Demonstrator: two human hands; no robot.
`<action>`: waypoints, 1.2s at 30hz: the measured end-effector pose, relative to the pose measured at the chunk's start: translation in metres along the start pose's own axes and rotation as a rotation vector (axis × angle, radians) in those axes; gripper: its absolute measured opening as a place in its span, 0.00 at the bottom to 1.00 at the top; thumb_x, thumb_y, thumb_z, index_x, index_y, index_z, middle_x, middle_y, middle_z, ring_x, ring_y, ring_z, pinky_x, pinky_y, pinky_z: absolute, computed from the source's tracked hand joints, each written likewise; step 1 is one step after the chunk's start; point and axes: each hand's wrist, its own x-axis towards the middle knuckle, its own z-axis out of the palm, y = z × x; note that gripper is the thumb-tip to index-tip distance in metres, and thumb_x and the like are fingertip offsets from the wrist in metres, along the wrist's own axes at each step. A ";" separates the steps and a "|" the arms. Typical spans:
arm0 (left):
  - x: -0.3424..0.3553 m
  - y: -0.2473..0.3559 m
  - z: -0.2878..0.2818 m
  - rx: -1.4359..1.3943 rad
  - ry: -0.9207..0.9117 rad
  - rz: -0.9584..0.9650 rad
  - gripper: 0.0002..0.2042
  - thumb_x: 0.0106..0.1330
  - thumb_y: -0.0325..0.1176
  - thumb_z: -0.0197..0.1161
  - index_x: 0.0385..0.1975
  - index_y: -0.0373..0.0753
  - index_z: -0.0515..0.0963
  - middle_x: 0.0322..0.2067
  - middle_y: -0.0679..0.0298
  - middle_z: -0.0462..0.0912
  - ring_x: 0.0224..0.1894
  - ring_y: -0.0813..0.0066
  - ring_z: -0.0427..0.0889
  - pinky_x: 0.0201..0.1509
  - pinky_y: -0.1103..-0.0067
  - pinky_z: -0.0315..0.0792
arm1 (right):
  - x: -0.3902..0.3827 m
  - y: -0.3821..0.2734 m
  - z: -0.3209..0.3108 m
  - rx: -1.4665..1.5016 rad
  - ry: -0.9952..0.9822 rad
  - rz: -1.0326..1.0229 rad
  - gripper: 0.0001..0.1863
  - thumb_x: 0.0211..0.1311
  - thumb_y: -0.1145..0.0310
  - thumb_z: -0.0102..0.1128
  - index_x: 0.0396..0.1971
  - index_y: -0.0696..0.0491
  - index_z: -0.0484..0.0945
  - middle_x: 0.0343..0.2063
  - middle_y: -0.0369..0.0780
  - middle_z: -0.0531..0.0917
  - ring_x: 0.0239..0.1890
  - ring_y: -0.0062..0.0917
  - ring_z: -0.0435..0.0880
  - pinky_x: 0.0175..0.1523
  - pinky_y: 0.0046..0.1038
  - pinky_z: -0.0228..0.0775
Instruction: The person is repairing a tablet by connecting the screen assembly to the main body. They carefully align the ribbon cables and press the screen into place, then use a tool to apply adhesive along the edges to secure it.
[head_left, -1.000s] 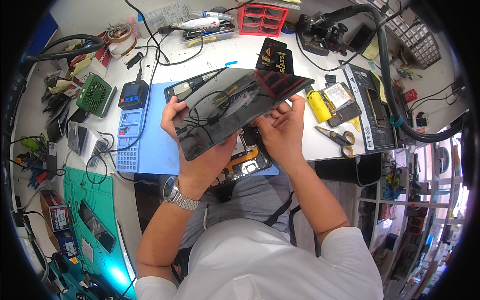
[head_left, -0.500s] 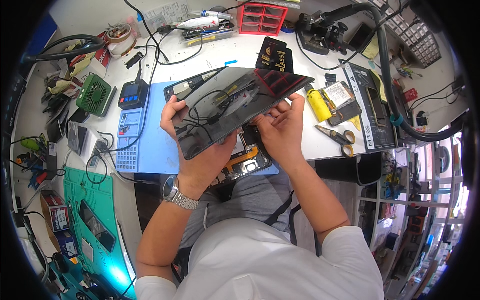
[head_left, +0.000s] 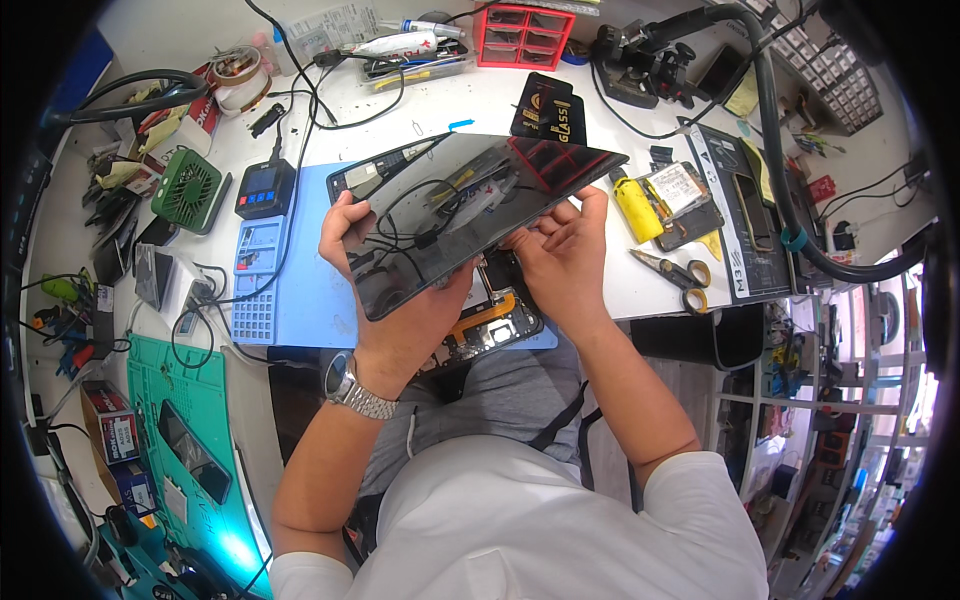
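Note:
A glossy black screen panel (head_left: pixel 470 215), tablet-sized, is tilted up over the bench edge and mirrors the things behind it. My left hand (head_left: pixel 405 325) grips its left end, fingers wrapped round the edge. Below the panel lies an opened device (head_left: pixel 515 328) with bare boards and an orange flex cable (head_left: pixel 480 318). My right hand (head_left: pixel 565 265) is curled under the panel's right side, just above the opened device. Its fingertips are pinched together, and what is between them is hidden. Behind the panel another flat device frame (head_left: pixel 365 177) rests partly covered on the blue mat (head_left: pixel 290 320).
To the right are scissors (head_left: pixel 672 268), a yellow roll (head_left: pixel 637 208) and an opened phone (head_left: pixel 690 230). A small green fan (head_left: pixel 190 190) and a dark control box (head_left: pixel 265 190) stand left. Red drawers (head_left: pixel 525 38) sit at the back. A black hose arm (head_left: pixel 765 120) curves down at right.
Almost nothing differs. The screen panel and both hands hold nearly the same places, with only a very slight shift of my left hand.

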 end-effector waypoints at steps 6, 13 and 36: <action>-0.001 -0.002 0.001 -0.020 -0.010 -0.001 0.35 0.56 0.36 0.86 0.62 0.29 0.79 0.68 0.49 0.53 0.79 0.47 0.56 0.81 0.60 0.64 | -0.001 -0.001 0.001 -0.032 -0.002 -0.009 0.40 0.67 0.86 0.73 0.69 0.59 0.53 0.45 0.49 0.83 0.43 0.20 0.88 0.43 0.18 0.83; 0.001 0.002 -0.002 -0.020 -0.023 -0.010 0.33 0.57 0.36 0.85 0.61 0.31 0.80 0.69 0.49 0.52 0.78 0.50 0.57 0.81 0.63 0.65 | -0.002 0.000 0.001 -0.041 0.012 -0.041 0.40 0.66 0.86 0.73 0.69 0.59 0.54 0.45 0.49 0.83 0.42 0.20 0.88 0.43 0.18 0.83; 0.002 0.002 -0.002 -0.023 -0.019 0.046 0.33 0.54 0.32 0.85 0.62 0.34 0.79 0.68 0.49 0.51 0.77 0.46 0.55 0.81 0.60 0.64 | -0.015 0.005 -0.002 -0.273 -0.131 -0.430 0.38 0.67 0.86 0.72 0.70 0.60 0.57 0.50 0.51 0.83 0.48 0.28 0.90 0.53 0.28 0.86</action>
